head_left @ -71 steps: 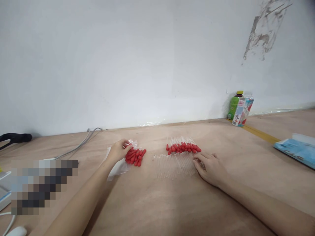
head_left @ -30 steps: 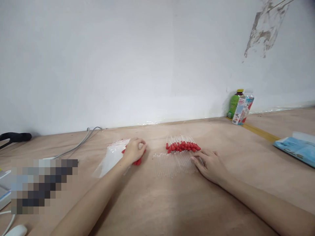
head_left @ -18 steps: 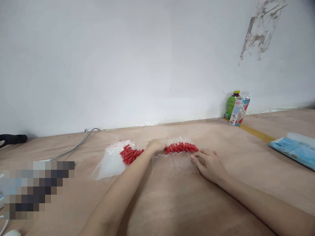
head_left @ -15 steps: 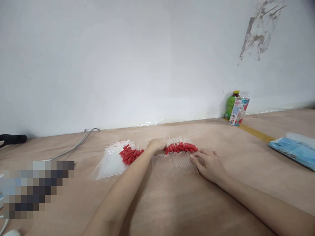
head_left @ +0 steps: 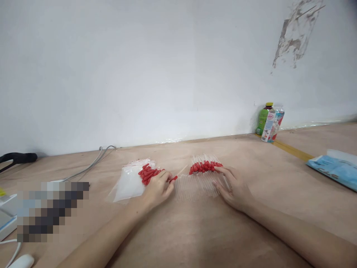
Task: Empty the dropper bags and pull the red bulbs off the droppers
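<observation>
My left hand [head_left: 161,186] is closed in a pinch on the red rubber bulb of a dropper [head_left: 182,171], whose thin pale tube points away to the right. Under and behind that hand lies a pile of loose red rubber bulbs [head_left: 147,174], partly on a clear zip bag [head_left: 129,186]. In the middle is a row of droppers [head_left: 205,166] with red bulbs toward me and tubes pointing away. Nearer me, bare clear tubes [head_left: 192,188] lie side by side. My right hand [head_left: 232,186] rests open at the right end of both rows, fingertips touching them.
Two bottles [head_left: 269,123] stand by the wall at the back right. A blue packet [head_left: 333,169] lies at the right edge. On the left are a grey cable [head_left: 86,169], a black handle-like object [head_left: 21,158], a blurred-out patch and a white rounded object [head_left: 23,261].
My left hand has drawn back and left from the far row to beside the red bulbs, and a dropper now shows in it. My right hand has shifted slightly left, onto the row's end.
</observation>
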